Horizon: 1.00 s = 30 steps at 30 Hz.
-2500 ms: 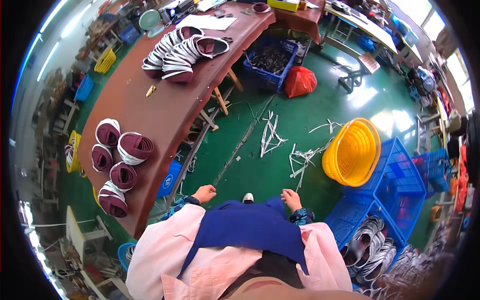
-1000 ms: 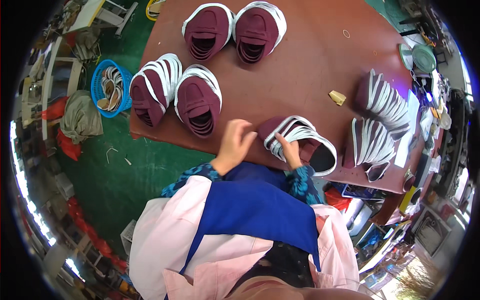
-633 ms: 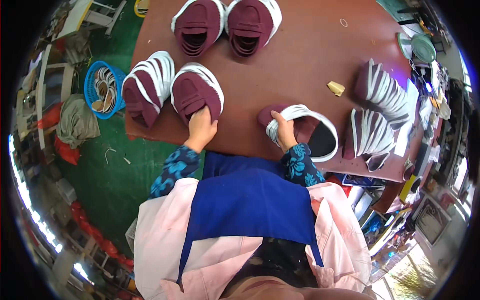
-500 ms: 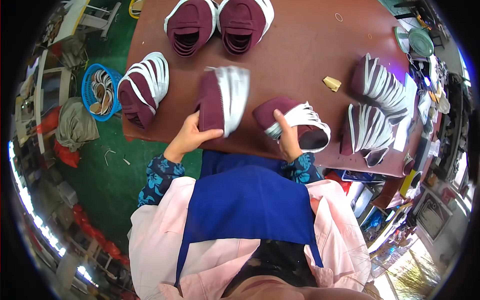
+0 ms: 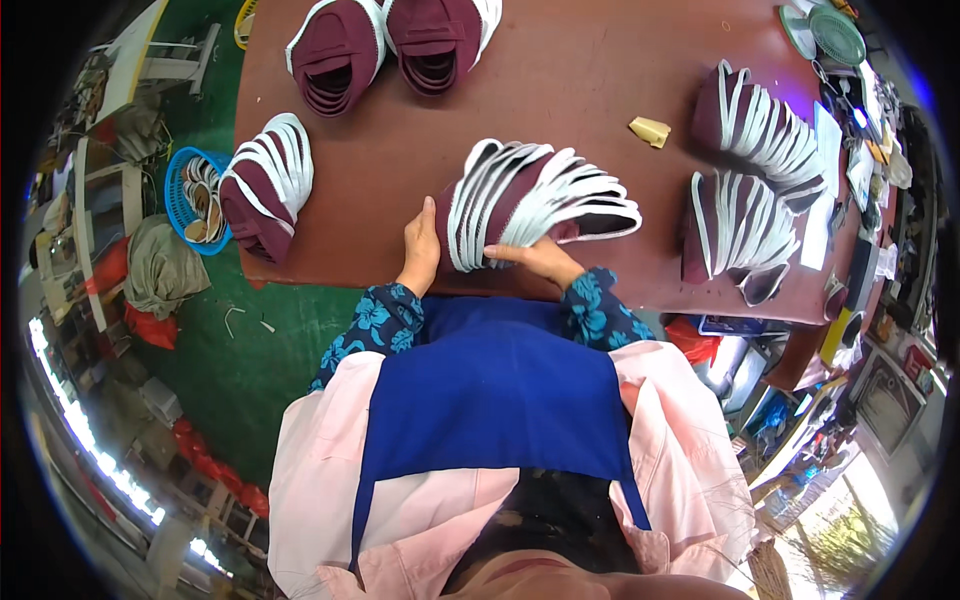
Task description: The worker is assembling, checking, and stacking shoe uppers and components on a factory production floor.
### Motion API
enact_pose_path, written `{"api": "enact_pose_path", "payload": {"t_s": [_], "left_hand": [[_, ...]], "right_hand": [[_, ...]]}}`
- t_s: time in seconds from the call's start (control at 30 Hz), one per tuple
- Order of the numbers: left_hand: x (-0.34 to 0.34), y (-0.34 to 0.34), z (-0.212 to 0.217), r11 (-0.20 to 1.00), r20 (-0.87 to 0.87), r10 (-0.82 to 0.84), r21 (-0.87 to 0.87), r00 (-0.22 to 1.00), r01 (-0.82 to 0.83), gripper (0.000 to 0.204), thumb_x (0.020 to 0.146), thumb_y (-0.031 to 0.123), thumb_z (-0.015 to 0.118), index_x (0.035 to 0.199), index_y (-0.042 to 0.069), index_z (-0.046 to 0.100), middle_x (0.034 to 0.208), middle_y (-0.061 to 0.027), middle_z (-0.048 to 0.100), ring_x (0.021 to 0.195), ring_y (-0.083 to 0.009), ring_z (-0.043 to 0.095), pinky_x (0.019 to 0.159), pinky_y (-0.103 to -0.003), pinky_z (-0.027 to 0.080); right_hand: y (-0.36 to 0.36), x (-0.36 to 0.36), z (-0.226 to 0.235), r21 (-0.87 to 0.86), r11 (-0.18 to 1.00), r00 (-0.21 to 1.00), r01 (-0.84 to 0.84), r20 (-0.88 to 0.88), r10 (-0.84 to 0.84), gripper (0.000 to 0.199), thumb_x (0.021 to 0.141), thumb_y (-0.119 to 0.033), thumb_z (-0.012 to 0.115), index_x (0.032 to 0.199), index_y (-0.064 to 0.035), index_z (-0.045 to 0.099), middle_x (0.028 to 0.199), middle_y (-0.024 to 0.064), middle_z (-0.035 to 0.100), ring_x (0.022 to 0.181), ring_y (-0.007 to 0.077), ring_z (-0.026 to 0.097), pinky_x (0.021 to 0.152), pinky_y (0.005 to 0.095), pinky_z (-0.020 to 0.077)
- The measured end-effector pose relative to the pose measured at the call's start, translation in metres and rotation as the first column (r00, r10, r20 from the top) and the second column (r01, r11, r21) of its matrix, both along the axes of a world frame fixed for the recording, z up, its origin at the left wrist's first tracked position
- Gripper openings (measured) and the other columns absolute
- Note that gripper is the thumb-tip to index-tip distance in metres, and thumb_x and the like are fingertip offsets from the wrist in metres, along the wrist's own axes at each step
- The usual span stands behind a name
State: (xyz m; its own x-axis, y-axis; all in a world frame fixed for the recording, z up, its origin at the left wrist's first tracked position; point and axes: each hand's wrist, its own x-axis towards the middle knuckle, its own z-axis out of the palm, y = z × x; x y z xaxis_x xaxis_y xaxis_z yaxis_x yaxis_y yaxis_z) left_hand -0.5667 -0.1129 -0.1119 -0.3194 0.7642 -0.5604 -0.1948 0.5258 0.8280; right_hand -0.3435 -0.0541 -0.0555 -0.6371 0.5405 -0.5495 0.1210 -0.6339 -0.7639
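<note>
Your left hand [image 5: 420,250] braces the end of the fanned stack [image 5: 535,200] of maroon-and-white shoe uppers, keeping it together on the tabletop [image 5: 600,80]. Your right hand [image 5: 535,258] lies flat, apparently unclenched, along its near edge.

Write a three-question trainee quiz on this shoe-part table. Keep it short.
1. True or false: both hands rest on the fanned stack of maroon and white shoe uppers at the near edge of the brown table.
2. Which hand presses the stack's left end? A. left hand B. right hand
3. What is the blue basket standing on?

Key: 1 true. 2 A. 3 The green floor, left of the table.
</note>
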Motion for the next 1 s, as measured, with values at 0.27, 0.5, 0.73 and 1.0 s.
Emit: {"api": "enact_pose_path", "payload": {"t_s": [0.27,0.5,0.73,1.0], "left_hand": [[-0.033,-0.009,-0.002,0.984,-0.322,-0.164,0.019,0.932,0.179,0.046,0.108,0.037,0.044,0.108,-0.005,0.062,0.1,-0.0154,0.069,0.094,-0.024,0.064,0.086,-0.035,0.049],[-0.162,-0.095,0.03,0.955,-0.97,0.203,0.166,0.134,-0.246,0.067,0.081,0.021,0.08,0.134,-0.001,0.045,0.128,-0.019,0.048,0.121,-0.0364,0.045,0.104,-0.049,0.038],[-0.256,-0.074,0.008,0.995,-0.996,-0.048,-0.041,0.079,0.088,0.079,0.075,0.024,0.083,0.136,-0.008,0.043,0.139,-0.0284,0.042,0.13,-0.0452,0.04,0.111,-0.052,0.034],[-0.332,-0.072,-0.005,0.752,-0.901,-0.425,-0.403,-0.082,0.521,0.046,0.069,0.02,0.081,0.105,-0.003,0.062,0.108,-0.0222,0.061,0.105,-0.0415,0.056,0.099,-0.054,0.043]], "right_hand": [[-0.012,-0.006,-0.031,0.325,0.936,0.99,0.139,-0.019,-0.141,0.071,0.081,-0.022,0.084,0.135,0.0065,0.048,0.13,0.0158,0.059,0.122,0.0263,0.055,0.106,0.038,0.0416],[-0.047,0.021,-0.02,0.487,0.842,0.914,0.23,0.19,-0.359,0.054,0.092,-0.02,0.072,0.134,0.0052,0.049,0.129,0.0204,0.058,0.116,0.0287,0.057,0.1,0.0374,0.0439],[-0.085,0.004,0.02,0.166,0.98,0.814,-0.11,0.581,-0.007,0.027,0.097,-0.026,0.065,0.098,0.0011,0.066,0.074,0.0098,0.066,0.07,0.0138,0.061,0.067,0.0319,0.0498],[-0.07,-0.164,0.009,0.394,0.888,0.899,-0.235,0.436,0.045,0.028,0.093,-0.026,0.067,0.104,0.0,0.066,0.092,0.0207,0.071,0.083,0.0388,0.068,0.075,0.041,0.0534]]}}
